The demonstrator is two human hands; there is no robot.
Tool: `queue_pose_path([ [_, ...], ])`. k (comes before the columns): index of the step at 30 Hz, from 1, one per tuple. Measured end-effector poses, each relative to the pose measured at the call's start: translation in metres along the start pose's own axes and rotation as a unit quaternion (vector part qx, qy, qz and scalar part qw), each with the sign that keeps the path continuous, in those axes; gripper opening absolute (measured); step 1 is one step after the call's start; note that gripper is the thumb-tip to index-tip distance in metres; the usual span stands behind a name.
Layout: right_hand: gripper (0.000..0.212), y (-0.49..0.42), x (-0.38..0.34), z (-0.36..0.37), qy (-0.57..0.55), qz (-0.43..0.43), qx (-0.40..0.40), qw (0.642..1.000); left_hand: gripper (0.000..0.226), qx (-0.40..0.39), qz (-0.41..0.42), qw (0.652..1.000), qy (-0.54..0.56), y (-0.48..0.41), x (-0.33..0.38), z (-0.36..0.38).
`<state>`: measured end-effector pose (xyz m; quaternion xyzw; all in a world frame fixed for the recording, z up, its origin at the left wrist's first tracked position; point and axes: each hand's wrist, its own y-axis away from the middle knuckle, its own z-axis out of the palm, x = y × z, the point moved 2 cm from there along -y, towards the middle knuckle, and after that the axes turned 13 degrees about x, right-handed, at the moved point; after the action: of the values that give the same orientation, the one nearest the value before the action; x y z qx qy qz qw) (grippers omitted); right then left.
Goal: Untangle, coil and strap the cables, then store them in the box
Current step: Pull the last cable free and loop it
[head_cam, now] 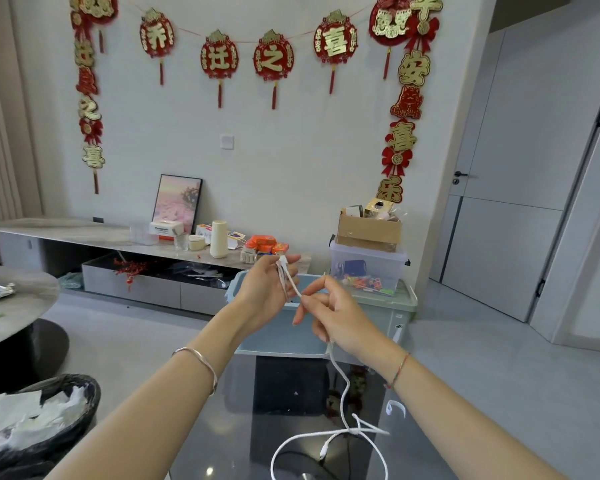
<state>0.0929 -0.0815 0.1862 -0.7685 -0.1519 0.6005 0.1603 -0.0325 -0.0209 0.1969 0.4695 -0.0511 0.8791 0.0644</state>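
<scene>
A white cable (340,382) runs from my raised hands down to a loose tangle on the glass table (222,427). My left hand (267,285) is held up with the cable's plug end wound around its fingers. My right hand (329,313) pinches the cable just right of the left hand, and the cable passes down through its curled fingers. Behind both hands stands the light blue storage box (388,317), open at the top. A small white strap (395,408) lies on the glass at the right.
A black bin (39,420) with crumpled white paper stands at the lower left. A round grey table (14,306) is at the left edge. A clear plastic tub (368,268) with a cardboard box on it sits behind the blue box.
</scene>
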Motion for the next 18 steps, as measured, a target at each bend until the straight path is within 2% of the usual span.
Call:
queue_pose_path([
  [4, 0.012, 0.004, 0.013, 0.004, -0.025, 0.03, -0.026, 0.999, 0.029, 0.015, 0.011, 0.998, 0.055, 0.0, 0.005, 0.004],
  [7, 0.021, 0.008, 0.027, 0.003, -0.077, 0.099, -0.065, 0.99, 0.035, -0.005, -0.006, 0.993, 0.116, 0.002, 0.012, 0.002],
  [9, 0.027, 0.011, 0.039, 0.001, -0.128, 0.146, -0.098, 0.976, 0.037, -0.029, -0.035, 0.985, 0.167, 0.004, 0.016, 0.0],
  [11, 0.032, 0.011, 0.05, -0.003, -0.14, 0.173, -0.113, 0.969, 0.027, -0.064, -0.091, 0.974, 0.197, 0.007, 0.017, -0.001],
  [13, 0.039, 0.01, 0.059, -0.008, -0.072, 0.179, -0.107, 0.975, 0.016, -0.114, -0.133, 0.976, 0.128, 0.014, 0.018, -0.005],
  [15, 0.041, 0.005, 0.062, -0.015, 0.033, 0.168, -0.088, 0.981, 0.019, -0.168, -0.17, 0.971, -0.01, 0.021, 0.015, -0.011],
  [16, 0.04, 0.002, 0.062, -0.019, 0.081, 0.159, -0.079, 0.981, 0.022, -0.196, -0.196, 0.956, -0.092, 0.024, 0.012, -0.015],
  [18, 0.03, -0.007, 0.059, -0.025, 0.141, 0.137, -0.074, 0.978, 0.03, -0.25, -0.243, 0.899, -0.264, 0.028, 0.003, -0.02],
])
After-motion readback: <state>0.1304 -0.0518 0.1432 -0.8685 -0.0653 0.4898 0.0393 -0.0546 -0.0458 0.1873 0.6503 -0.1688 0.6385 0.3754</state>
